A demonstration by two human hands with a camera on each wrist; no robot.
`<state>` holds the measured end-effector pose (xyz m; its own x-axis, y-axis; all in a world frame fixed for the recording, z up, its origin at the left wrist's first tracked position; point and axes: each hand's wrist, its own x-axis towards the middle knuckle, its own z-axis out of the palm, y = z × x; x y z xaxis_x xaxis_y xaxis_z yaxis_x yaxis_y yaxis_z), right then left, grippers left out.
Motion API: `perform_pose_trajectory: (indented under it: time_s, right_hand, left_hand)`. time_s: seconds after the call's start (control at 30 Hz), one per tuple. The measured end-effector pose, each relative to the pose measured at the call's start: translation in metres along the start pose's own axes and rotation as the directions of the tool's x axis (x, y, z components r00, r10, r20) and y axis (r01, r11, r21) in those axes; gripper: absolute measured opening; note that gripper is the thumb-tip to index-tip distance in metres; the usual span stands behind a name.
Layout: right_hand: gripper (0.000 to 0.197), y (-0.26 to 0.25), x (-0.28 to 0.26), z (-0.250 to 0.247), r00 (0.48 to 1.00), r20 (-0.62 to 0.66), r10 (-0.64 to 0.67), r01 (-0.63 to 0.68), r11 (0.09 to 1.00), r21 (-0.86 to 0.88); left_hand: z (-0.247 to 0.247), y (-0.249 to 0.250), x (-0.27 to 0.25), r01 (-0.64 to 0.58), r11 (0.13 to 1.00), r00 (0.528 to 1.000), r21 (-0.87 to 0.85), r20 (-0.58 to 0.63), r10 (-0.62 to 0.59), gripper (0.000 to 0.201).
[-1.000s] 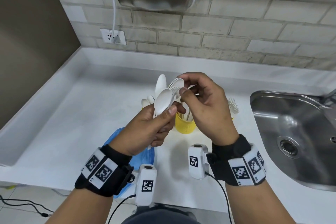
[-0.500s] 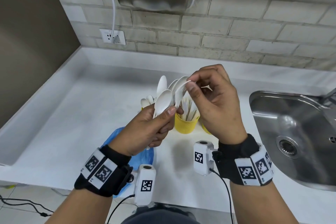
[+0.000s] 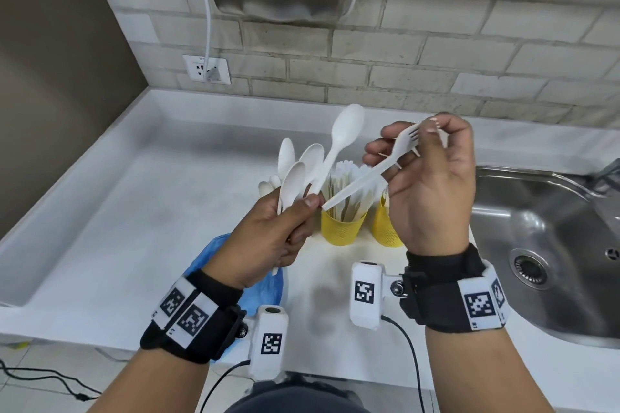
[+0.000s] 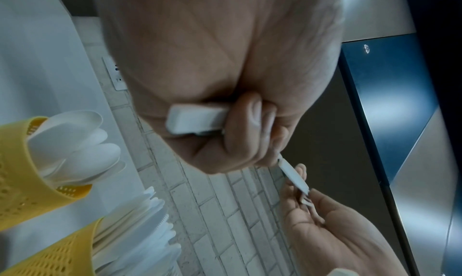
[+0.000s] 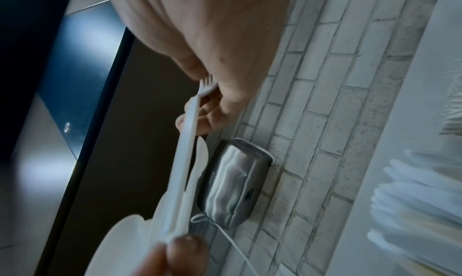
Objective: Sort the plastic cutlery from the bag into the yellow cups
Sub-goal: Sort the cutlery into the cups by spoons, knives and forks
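Right hand (image 3: 432,191) pinches fork (image 3: 372,174) by tines, above cups (image 3: 342,228). Left hand (image 3: 275,235) grips spoons (image 3: 295,178), thumb on fork handle tip. Advice: ease thumb, draw fork clear, drop handle-first in fork cup right of sink-side pair; which, cannot tell.

white plastic spoons (image 3: 295,174) and a white fork (image 3: 372,174) above two yellow cups (image 3: 342,226) with fine perforated dots, on a white surface (image 3: 141,211). a blue bag (image 3: 265,288), black wristbands (image 3: 446,285) bearing black-and-white square codes, pale grey brick wall (image 3: 436,54), a silver sink (image 3: 536,228).
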<state>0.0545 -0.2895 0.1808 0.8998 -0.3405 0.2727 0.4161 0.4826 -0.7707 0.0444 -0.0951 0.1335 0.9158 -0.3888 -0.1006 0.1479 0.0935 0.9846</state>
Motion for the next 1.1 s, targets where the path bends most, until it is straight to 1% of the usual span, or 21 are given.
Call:
perform_pose_trajectory:
  time_s: [0.07, 0.13, 0.2, 0.27, 0.33, 0.37, 0.43, 0.5, 0.57, 0.6, 0.63, 0.67, 0.7, 0.77, 0.8, 0.87, 0.9, 0.97, 1.03, 1.1]
  right_hand:
    - [0.004, -0.006, 0.002, -0.001, 0.997, -0.072, -0.038, 0.042, 0.997, 0.059]
    - [0.003, -0.008, 0.005, -0.006, 0.991, -0.123, -0.055, 0.061, 0.997, 0.049]
    - [0.006, -0.005, 0.007, -0.011, 0.987, -0.153, -0.045, 0.043, 0.999, -0.019]
    - [0.014, 0.002, 0.006, -0.013, 0.988, -0.153, -0.001, -0.007, 0.999, -0.050]
    - [0.025, 0.010, 0.002, -0.013, 0.987, -0.128, 0.100, -0.104, 0.994, -0.022]
    - [0.026, 0.013, 0.000, -0.011, 0.984, -0.087, 0.158, -0.160, 0.987, -0.020]
    - [0.020, 0.019, -0.005, -0.008, 0.970, 0.033, 0.242, -0.238, 0.967, -0.095]
    - [0.013, 0.021, -0.009, -0.005, 0.954, 0.111, 0.278, -0.252, 0.946, -0.204]
    - [0.024, 0.022, -0.011, -0.002, 0.954, 0.091, 0.284, -0.247, 0.924, -0.293]
    - [0.024, 0.021, -0.010, -0.001, 0.958, 0.069, 0.279, -0.244, 0.917, -0.314]
    - [0.020, 0.019, -0.009, 0.000, 0.961, 0.058, 0.270, -0.239, 0.918, -0.316]
    - [0.018, 0.017, -0.009, 0.000, 0.965, 0.053, 0.258, -0.230, 0.924, -0.305]
    - [0.020, 0.014, -0.008, -0.001, 0.968, 0.055, 0.243, -0.217, 0.932, -0.290]
    - [0.025, 0.010, -0.007, -0.006, 0.972, 0.089, 0.217, -0.182, 0.939, -0.293]
    - [0.027, 0.007, -0.006, -0.009, 0.971, 0.116, 0.209, -0.160, 0.930, -0.332]
    - [0.025, 0.004, -0.007, -0.014, 0.967, 0.165, 0.193, -0.088, 0.865, -0.495]
    - [0.024, 0.005, -0.007, -0.015, 0.966, 0.184, 0.180, -0.040, 0.811, -0.583]
    - [0.026, 0.009, -0.009, -0.013, 0.967, 0.213, 0.142, 0.050, 0.709, -0.703]
    - [0.029, 0.016, -0.012, -0.009, 0.970, 0.213, 0.115, 0.090, 0.646, -0.758]
    - [0.028, 0.020, -0.015, -0.005, 0.964, 0.232, 0.129, 0.102, 0.627, -0.772]
  left_hand:
    - [-0.002, 0.000, 0.000, -0.017, 1.000, 0.999, -0.004, -0.032, 0.017, 0.021]
    - [-0.002, 0.000, -0.001, -0.030, 0.999, 0.998, -0.017, -0.052, 0.029, 0.021]
    - [-0.001, 0.001, -0.001, -0.042, 0.999, 0.998, -0.026, -0.053, 0.041, 0.021]
    - [0.001, 0.001, -0.002, -0.056, 0.998, 0.998, -0.025, -0.043, 0.055, 0.021]
    - [0.003, 0.002, -0.003, -0.069, 0.997, 0.997, -0.025, -0.037, 0.068, 0.021]
    - [0.004, 0.002, -0.003, -0.072, 0.997, 0.997, -0.022, -0.035, 0.072, 0.021]
    - [0.006, 0.002, -0.004, -0.072, 0.997, 0.997, 0.001, -0.028, 0.072, 0.022]
    - [0.009, 0.001, -0.005, -0.066, 0.997, 0.998, 0.041, -0.012, 0.066, 0.023]
    - [0.010, 0.002, -0.006, -0.060, 0.995, 0.998, 0.077, 0.015, 0.059, 0.023]
    - [0.011, 0.003, -0.007, -0.056, 0.994, 0.998, 0.089, 0.031, 0.053, 0.024]
    - [0.011, 0.003, -0.008, -0.051, 0.994, 0.998, 0.094, 0.039, 0.048, 0.025]
    - [0.011, 0.003, -0.008, -0.046, 0.994, 0.998, 0.095, 0.041, 0.042, 0.027]
    - [0.010, 0.002, -0.008, -0.042, 0.995, 0.999, 0.095, 0.033, 0.039, 0.031]
    - [0.007, -0.001, -0.007, -0.057, 0.994, 0.998, 0.097, -0.024, 0.059, 0.037]
    - [0.006, -0.001, -0.006, -0.072, 0.993, 0.995, 0.096, -0.058, 0.078, 0.036]
    - [0.004, 0.000, -0.006, -0.091, 0.992, 0.990, 0.083, -0.099, 0.100, 0.032]
    - [0.003, 0.001, -0.006, -0.090, 0.993, 0.990, 0.073, -0.101, 0.097, 0.032]
    - [0.005, 0.004, -0.006, -0.079, 0.995, 0.994, 0.052, -0.077, 0.083, 0.034]
    - [0.008, 0.007, -0.008, -0.068, 0.997, 0.997, 0.046, -0.044, 0.070, 0.037]
    - [0.012, 0.009, -0.010, -0.056, 0.998, 0.998, 0.034, -0.013, 0.056, 0.041]
